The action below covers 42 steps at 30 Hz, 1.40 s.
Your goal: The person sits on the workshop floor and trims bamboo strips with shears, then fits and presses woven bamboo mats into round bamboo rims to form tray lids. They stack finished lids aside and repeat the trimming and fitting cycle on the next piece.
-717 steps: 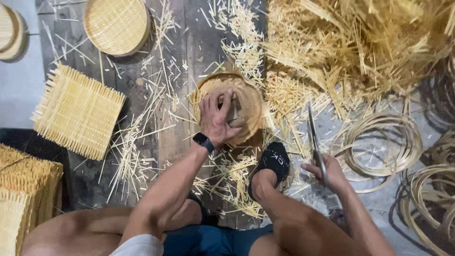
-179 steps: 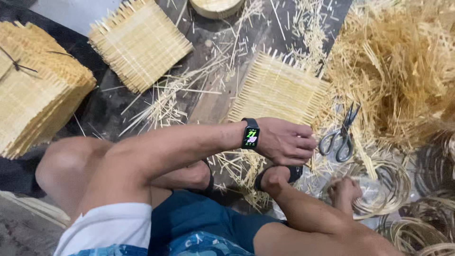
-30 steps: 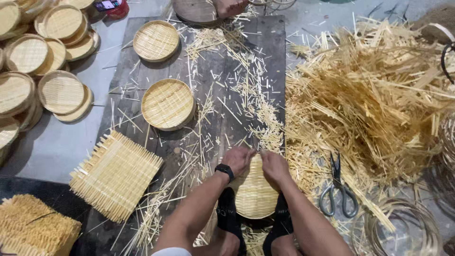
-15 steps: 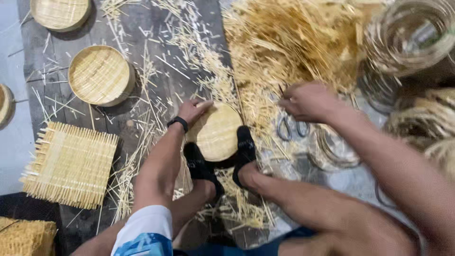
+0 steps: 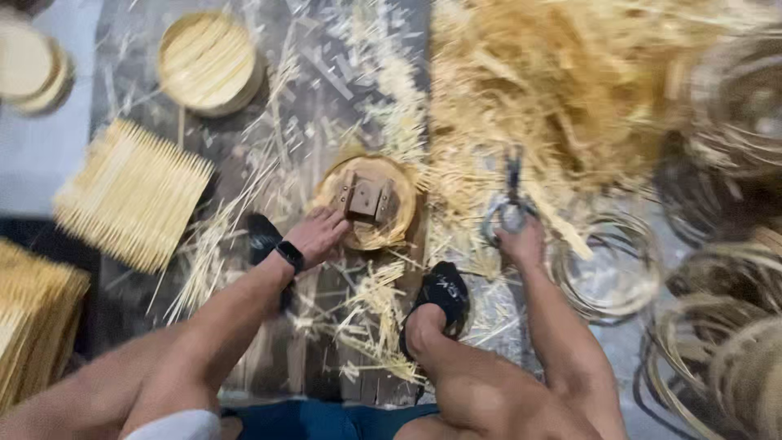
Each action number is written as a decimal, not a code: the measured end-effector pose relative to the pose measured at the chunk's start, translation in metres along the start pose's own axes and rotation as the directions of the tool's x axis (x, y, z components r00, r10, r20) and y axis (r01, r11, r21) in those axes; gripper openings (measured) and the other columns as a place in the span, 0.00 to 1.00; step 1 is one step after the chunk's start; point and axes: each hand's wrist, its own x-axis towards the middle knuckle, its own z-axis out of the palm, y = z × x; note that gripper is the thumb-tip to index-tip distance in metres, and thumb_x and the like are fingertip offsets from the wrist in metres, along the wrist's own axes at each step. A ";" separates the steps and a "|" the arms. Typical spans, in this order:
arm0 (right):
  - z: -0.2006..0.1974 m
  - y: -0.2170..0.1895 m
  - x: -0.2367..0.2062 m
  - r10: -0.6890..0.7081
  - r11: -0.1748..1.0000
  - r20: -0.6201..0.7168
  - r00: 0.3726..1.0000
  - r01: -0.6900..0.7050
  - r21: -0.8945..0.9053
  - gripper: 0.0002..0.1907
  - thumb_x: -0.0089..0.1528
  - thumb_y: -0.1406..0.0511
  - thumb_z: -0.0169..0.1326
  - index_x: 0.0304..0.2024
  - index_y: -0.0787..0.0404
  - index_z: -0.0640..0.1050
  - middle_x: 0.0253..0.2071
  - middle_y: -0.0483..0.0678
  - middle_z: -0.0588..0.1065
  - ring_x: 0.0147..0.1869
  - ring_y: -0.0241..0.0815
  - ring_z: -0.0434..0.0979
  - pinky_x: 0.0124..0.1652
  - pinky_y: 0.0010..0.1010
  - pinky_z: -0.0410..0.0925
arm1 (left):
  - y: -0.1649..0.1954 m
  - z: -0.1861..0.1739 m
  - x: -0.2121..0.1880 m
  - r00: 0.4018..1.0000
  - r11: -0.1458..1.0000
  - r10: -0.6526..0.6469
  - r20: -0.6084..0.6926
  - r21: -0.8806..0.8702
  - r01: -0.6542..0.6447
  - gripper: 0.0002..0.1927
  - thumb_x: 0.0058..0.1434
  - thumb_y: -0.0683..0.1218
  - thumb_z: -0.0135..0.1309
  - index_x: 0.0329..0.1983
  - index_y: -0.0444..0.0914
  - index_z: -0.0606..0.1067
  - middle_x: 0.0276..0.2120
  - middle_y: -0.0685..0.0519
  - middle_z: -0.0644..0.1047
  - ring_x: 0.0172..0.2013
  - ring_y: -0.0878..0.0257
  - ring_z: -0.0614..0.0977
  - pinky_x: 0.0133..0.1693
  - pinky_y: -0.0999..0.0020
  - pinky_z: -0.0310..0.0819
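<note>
Seated person, seen from above, knees drawn up, black sandals on both feet. The picture is blurred throughout.

Left hand (image 5: 319,235), black watch (image 5: 289,254) on the wrist, rests with fingers loosely spread on the near-left edge of a round woven disc (image 5: 368,202) lying flat on the dark wooden board (image 5: 318,98). A small wooden block (image 5: 365,198) sits on the middle of the disc, just beyond the fingertips; whether they touch it I cannot tell.

Right hand (image 5: 521,243) is closed around the handles of a pair of scissors (image 5: 508,200), blades pointing away from the body into the big heap of bamboo strips (image 5: 570,90). The scissors lie to the right of the disc, apart from it.

Right sandal (image 5: 440,295) stands between the two arms, amid loose splinters. Left sandal (image 5: 265,238) shows just beside the left wrist.

On the board's far left corner: a finished round basket tray (image 5: 208,61). Left of the board: a square woven mat (image 5: 130,194) with ragged strip ends. Further mats are stacked at the lower left edge (image 5: 32,326). Coiled bamboo hoops (image 5: 607,273) lie to the right of the right forearm, more piled at the far right.
</note>
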 end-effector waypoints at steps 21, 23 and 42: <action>-0.024 -0.087 -0.106 -0.037 0.758 0.236 0.971 -0.126 0.640 0.18 0.66 0.56 0.59 0.31 0.63 0.75 0.19 0.42 0.71 0.20 0.34 0.71 0.23 0.26 0.64 | 0.029 0.032 0.079 0.902 0.879 -0.412 -0.131 -0.318 0.356 0.66 0.36 0.62 0.72 0.74 0.38 0.51 0.64 0.37 0.63 0.63 0.41 0.67 0.60 0.41 0.59; -0.015 -0.114 -0.092 -0.122 0.724 0.140 0.983 -0.008 0.689 0.17 0.65 0.55 0.58 0.34 0.63 0.76 0.21 0.41 0.71 0.21 0.34 0.71 0.23 0.26 0.65 | 0.027 0.032 0.079 0.905 0.879 -0.409 -0.114 -0.314 0.358 0.67 0.36 0.63 0.73 0.75 0.38 0.50 0.64 0.35 0.62 0.62 0.40 0.66 0.60 0.40 0.57; 0.016 -0.046 -0.018 -0.154 0.899 0.449 0.880 0.314 -0.306 0.29 0.57 0.49 0.59 0.46 0.68 0.78 0.43 0.63 0.76 0.47 0.61 0.78 0.46 0.51 0.72 | 0.068 0.035 0.085 0.834 0.791 -0.496 -0.241 -0.523 0.319 0.61 0.31 0.55 0.76 0.71 0.46 0.61 0.59 0.41 0.66 0.60 0.39 0.65 0.62 0.41 0.55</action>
